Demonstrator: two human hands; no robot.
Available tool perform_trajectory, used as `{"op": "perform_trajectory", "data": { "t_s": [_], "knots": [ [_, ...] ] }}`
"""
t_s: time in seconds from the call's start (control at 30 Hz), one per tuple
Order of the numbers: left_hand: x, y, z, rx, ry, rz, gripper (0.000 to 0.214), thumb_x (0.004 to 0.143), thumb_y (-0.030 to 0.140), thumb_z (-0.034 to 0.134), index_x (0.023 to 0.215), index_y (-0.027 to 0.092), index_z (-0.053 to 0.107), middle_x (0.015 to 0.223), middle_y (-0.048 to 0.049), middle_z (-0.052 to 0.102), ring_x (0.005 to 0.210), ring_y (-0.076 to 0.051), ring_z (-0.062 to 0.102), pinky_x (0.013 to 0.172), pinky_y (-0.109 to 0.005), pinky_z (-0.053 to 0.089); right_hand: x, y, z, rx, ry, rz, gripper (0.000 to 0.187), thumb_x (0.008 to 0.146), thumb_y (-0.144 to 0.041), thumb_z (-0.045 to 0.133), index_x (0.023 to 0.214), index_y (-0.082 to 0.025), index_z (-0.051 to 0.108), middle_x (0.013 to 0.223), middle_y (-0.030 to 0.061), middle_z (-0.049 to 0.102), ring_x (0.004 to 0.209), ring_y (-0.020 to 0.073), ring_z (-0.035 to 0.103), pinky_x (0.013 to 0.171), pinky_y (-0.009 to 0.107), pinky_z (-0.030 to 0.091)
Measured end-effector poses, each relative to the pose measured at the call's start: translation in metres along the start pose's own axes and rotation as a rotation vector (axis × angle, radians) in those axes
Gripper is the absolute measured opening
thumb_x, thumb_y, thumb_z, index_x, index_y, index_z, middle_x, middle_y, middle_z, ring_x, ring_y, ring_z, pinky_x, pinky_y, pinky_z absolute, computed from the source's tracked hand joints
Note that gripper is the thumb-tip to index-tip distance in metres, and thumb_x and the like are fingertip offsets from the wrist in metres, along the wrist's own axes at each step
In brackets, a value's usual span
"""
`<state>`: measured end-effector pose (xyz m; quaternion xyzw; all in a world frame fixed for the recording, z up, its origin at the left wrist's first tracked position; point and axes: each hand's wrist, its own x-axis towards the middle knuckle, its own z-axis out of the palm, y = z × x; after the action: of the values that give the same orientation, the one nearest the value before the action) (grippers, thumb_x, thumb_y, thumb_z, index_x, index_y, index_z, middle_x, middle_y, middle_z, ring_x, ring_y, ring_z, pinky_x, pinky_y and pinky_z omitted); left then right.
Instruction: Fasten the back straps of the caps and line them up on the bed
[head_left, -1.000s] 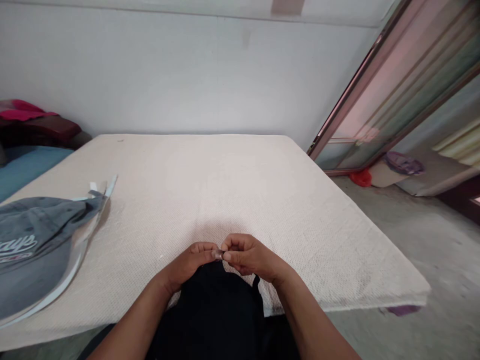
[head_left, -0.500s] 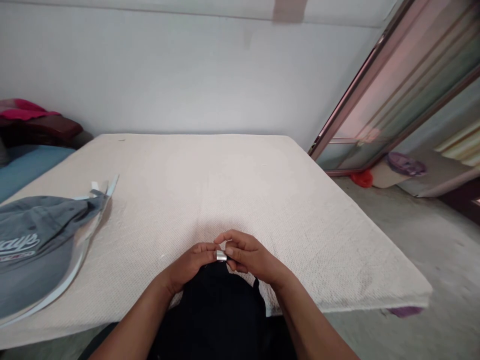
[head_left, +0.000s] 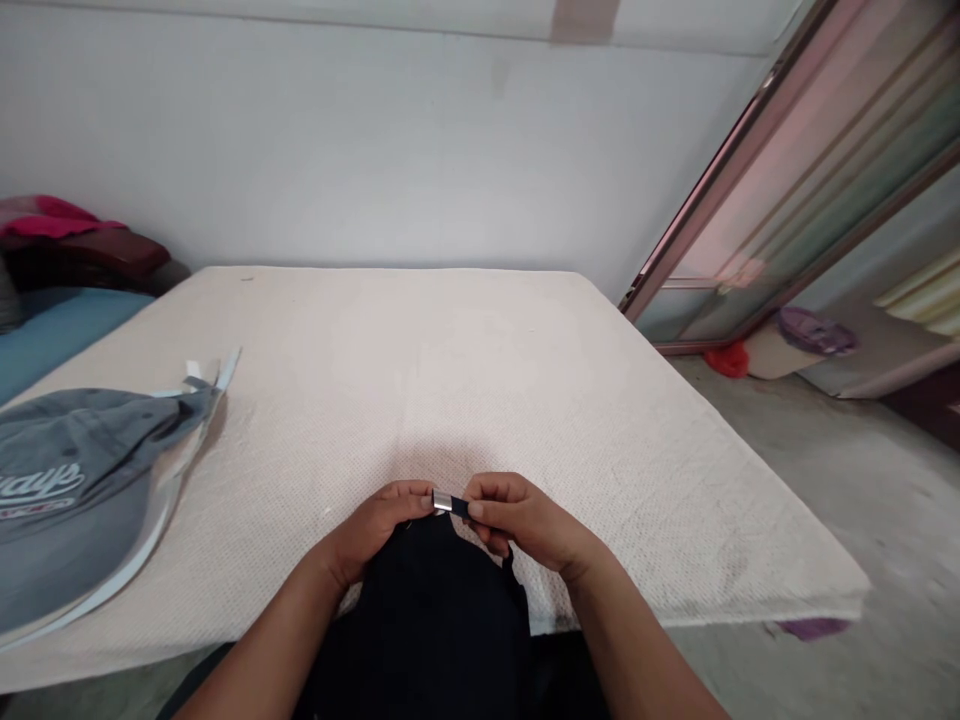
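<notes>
A black cap lies under my wrists at the near edge of the cream mattress. My left hand pinches a small silver buckle at the cap's back. My right hand pinches the dark strap that sticks out of the buckle on its right side. Both hands have their fingers closed, and they sit close together, almost touching.
A grey cap with white lettering lies on the mattress at the left, with pale strips beside it. A blue sheet and red cloth are at the far left. Leaning glass frames, a basket and bare floor are at the right.
My right hand has drawn a little to the right, so a short length of dark strap now shows beside the buckle. The left hand has stayed where it was.
</notes>
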<state>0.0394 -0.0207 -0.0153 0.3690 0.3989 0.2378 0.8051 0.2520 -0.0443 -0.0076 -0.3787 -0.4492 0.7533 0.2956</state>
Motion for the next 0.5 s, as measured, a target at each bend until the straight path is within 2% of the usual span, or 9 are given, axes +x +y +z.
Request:
{"op": "perform_trajectory", "data": {
  "t_s": [0.13, 0.23, 0.43, 0.5],
  "knots": [
    [-0.0006, -0.0008, -0.0005, 0.066, -0.015, -0.021, 0.020, 0.070, 0.032, 0.073, 0.076, 0.013, 0.068, 0.058, 0.0024, 0.054, 0.048, -0.006, 0.043, 0.047, -0.018, 0.030, 0.0024, -0.0006, 0.0046, -0.035, 0.038, -0.033, 0.021, 0.078, -0.033, 0.065, 0.073, -0.015, 0.056, 0.058, -0.0044, 0.051, 0.045, 0.0044, 0.039, 0.041, 0.018, 0.027],
    [-0.0009, -0.0013, -0.0014, 0.118, -0.026, -0.011, 0.019, 0.069, 0.030, 0.075, 0.076, 0.014, 0.067, 0.061, 0.0023, 0.056, 0.051, -0.007, 0.045, 0.050, -0.019, 0.032, 0.0030, -0.0026, 0.0088, -0.069, 0.036, -0.037, 0.020, 0.080, -0.032, 0.063, 0.074, -0.014, 0.057, 0.058, -0.0033, 0.054, 0.044, 0.0044, 0.040, 0.040, 0.018, 0.027],
    [-0.0032, 0.0009, 0.0001, 0.160, -0.064, 0.003, 0.017, 0.072, 0.029, 0.072, 0.082, 0.015, 0.070, 0.070, -0.0014, 0.065, 0.059, -0.011, 0.054, 0.059, -0.023, 0.039, 0.0033, -0.0020, 0.0100, -0.001, -0.006, -0.063, 0.027, 0.079, -0.034, 0.064, 0.098, -0.017, 0.056, 0.059, -0.0048, 0.058, 0.041, 0.0057, 0.044, 0.038, 0.018, 0.033],
    [-0.0042, 0.0016, 0.0015, 0.179, -0.078, -0.002, 0.017, 0.070, 0.027, 0.074, 0.083, 0.016, 0.071, 0.075, -0.0029, 0.067, 0.065, -0.013, 0.057, 0.066, -0.025, 0.042, 0.0039, -0.0015, 0.0101, 0.019, -0.034, -0.063, 0.027, 0.079, -0.032, 0.065, 0.099, -0.017, 0.055, 0.059, -0.0048, 0.059, 0.040, 0.0058, 0.045, 0.039, 0.018, 0.034]
  ]
}}
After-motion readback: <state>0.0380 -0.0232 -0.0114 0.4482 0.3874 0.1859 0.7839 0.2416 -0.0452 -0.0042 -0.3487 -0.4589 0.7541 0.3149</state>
